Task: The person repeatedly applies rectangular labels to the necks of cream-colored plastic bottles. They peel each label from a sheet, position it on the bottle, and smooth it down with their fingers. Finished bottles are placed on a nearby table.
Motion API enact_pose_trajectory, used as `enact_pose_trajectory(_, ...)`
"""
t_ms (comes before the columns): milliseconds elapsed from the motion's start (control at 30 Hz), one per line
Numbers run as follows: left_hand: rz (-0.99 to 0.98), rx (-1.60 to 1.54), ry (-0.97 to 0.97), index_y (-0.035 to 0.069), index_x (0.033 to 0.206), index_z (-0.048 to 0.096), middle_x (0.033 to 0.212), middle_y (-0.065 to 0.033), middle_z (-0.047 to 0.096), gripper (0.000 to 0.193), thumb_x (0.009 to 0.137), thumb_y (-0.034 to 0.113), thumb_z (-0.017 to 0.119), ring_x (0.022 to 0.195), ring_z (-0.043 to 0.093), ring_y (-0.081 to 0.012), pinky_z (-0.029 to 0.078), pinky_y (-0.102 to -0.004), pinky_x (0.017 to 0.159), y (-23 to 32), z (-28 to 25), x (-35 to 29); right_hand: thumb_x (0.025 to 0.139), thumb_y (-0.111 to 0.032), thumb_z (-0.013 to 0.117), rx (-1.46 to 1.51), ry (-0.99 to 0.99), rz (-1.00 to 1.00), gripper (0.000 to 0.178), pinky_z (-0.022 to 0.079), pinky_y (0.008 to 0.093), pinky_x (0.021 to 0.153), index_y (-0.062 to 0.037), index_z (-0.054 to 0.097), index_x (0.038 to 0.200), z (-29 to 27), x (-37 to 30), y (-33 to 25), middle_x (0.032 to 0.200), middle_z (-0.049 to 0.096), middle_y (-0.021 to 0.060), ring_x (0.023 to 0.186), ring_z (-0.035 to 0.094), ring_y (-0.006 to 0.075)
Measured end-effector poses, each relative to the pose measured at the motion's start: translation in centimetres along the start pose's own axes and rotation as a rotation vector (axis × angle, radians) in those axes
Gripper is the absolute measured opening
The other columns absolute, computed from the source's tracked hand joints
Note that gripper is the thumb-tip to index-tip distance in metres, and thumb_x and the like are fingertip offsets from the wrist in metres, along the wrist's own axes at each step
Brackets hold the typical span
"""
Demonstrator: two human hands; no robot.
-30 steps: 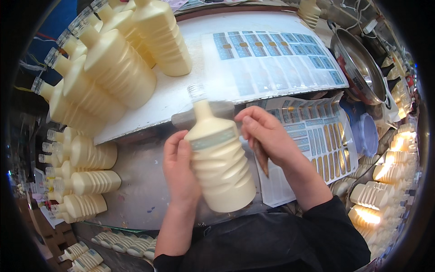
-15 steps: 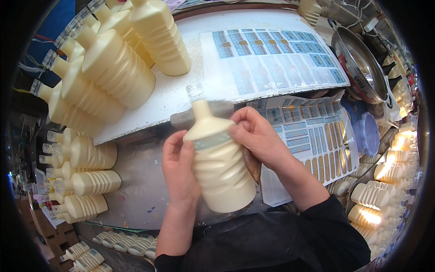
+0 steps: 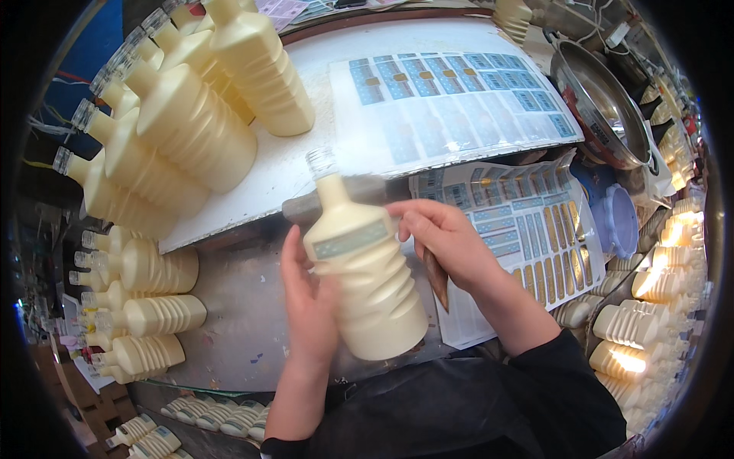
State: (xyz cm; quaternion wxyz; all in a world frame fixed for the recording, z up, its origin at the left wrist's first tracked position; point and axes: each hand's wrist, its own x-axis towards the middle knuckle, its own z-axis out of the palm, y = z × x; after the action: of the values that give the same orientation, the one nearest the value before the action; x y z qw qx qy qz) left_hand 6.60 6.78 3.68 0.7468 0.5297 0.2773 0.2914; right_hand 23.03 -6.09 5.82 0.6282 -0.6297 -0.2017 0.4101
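Note:
A cream plastic bottle with a clear threaded neck stands a little tilted in front of me. Around its upper body runs a pale blue-green label strip. My left hand grips the bottle's left side, thumb on the front, slightly blurred. At the bottle's right shoulder, my right hand has its index fingertip near or against the label's end. Its curled fingers hold a flat, brown, pointed tool, whose tip points down beside the bottle; the exact kind of tool is not clear.
Similar bottles crowd the white board at the far left; more stand at left and right. Printed label sheets lie on the board and below it. A metal pan and a lilac tub are at right.
The bottle has turned slightly, showing the label more fully. My right thumb has come off its front and the index finger has extended. My left thumb has moved lower.

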Motion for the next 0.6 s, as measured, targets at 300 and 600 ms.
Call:
enact_pose_trajectory(300, 0.053, 0.293, -0.12, -0.003, 0.155, 0.034, 0.145, -0.0174, 0.041, 0.078, 0.086, 0.009, 0.067, 0.135, 0.046, -0.0278, 0.036, -0.0403, 0.116, -0.8, -1.3, -0.7, 0.098, -0.006, 0.054, -0.425, 0.165, -0.371, 0.038, 0.045, 0.027, 0.074, 0.0006, 0.065, 0.134, 1.6, -2.7, 0.8, 0.087, 0.059, 0.0044, 0.08, 0.055, 0.0126)
enact_pose_trajectory(600, 0.183, 0.571, 0.001, -0.006, 0.152, 0.04, 0.137, -0.0195, 0.047, 0.085, 0.082, 0.02, 0.082, 0.126, 0.054, -0.0322, 0.046, -0.0399, 0.107, 0.7, 0.3, -1.5, 0.101, -0.01, 0.056, -0.216, 0.12, -0.091, 0.04, 0.042, 0.0202, 0.062, -0.005, 0.064, 0.14, 1.2, -2.1, 1.2, 0.089, 0.061, -0.0024, 0.071, 0.05, 0.0029)
